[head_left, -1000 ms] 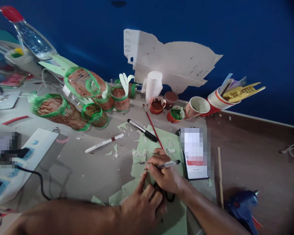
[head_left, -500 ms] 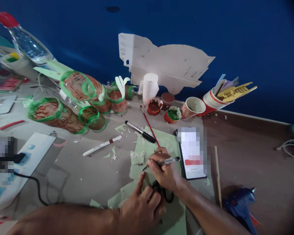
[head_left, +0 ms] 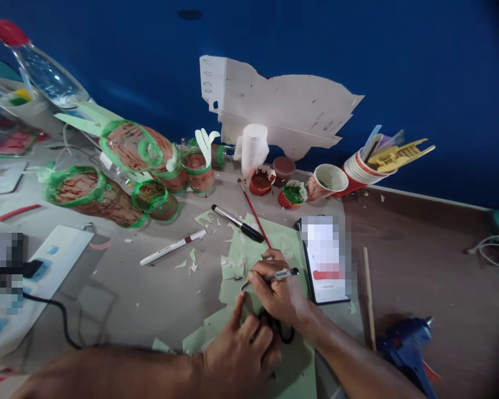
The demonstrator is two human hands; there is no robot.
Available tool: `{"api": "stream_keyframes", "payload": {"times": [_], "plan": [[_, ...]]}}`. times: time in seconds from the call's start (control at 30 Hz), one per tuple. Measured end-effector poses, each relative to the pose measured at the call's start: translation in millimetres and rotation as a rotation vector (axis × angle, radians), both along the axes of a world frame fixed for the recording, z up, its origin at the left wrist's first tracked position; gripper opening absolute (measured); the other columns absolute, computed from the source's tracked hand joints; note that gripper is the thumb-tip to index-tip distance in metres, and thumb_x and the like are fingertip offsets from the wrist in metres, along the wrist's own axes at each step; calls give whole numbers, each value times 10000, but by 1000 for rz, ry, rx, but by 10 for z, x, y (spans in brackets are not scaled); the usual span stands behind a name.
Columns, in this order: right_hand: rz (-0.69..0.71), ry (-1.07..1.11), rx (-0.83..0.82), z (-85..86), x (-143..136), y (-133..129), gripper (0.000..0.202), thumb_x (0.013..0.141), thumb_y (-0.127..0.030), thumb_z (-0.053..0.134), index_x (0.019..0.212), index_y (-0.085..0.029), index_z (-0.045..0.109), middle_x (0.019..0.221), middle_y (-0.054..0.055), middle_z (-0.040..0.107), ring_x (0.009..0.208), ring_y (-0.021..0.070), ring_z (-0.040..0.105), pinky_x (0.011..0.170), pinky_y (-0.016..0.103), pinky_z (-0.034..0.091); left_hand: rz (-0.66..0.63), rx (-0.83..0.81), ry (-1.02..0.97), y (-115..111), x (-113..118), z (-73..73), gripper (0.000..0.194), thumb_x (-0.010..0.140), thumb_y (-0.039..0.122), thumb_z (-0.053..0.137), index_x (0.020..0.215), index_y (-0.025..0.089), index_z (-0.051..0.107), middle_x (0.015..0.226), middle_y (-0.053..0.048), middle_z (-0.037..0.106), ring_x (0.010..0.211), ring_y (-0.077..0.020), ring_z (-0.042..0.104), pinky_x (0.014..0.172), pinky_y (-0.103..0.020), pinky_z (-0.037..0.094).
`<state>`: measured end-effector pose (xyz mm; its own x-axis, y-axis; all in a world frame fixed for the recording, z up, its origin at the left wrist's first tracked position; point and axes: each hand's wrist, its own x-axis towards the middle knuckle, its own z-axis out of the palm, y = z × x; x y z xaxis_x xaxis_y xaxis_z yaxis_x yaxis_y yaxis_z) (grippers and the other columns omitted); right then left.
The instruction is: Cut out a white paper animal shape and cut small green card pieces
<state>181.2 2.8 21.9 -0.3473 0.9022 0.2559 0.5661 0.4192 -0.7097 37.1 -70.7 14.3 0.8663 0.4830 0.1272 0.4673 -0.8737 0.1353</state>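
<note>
My right hand [head_left: 276, 288] grips a silver-grey pen [head_left: 285, 274] with a black end, its tip slanting down to the left onto light green paper [head_left: 301, 360]. My left hand [head_left: 241, 343] rests on the paper, index finger stretched out to just below the pen tip, the other fingers loosely curled. Between the hands, partly covered, show black looped handles [head_left: 290, 337], apparently of scissors. A red-handled brush [head_left: 255, 213] and a black-and-silver marker [head_left: 237, 223] lie beyond my right hand. Small green paper scraps [head_left: 233, 265] lie left of it.
A phone [head_left: 324, 260] lies right of my hand, near a wooden stick [head_left: 369, 299] and a blue glue gun [head_left: 410, 349]. Paint cups [head_left: 293, 194] stand at the back. Several green-edged brown containers [head_left: 79, 188], a white pen [head_left: 172, 248] and a power strip [head_left: 62, 260] are left.
The pen's rear end has swung slightly left and down with my right hand. My left hand stays in place.
</note>
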Motion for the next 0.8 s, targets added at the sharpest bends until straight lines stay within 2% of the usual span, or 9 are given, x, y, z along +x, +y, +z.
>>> {"api": "stream_keyframes", "payload": {"times": [0.8], "plan": [[17,-7,-23,8,2,-9,274,889,-166,402,626,-215,463,514,-40,553,493,119,471,847,349,366,6,-18,12,-11,1,-26,256,921,303,439,1119,211,572,873,-20,593,761,-175,503,1034,-573,241]]}}
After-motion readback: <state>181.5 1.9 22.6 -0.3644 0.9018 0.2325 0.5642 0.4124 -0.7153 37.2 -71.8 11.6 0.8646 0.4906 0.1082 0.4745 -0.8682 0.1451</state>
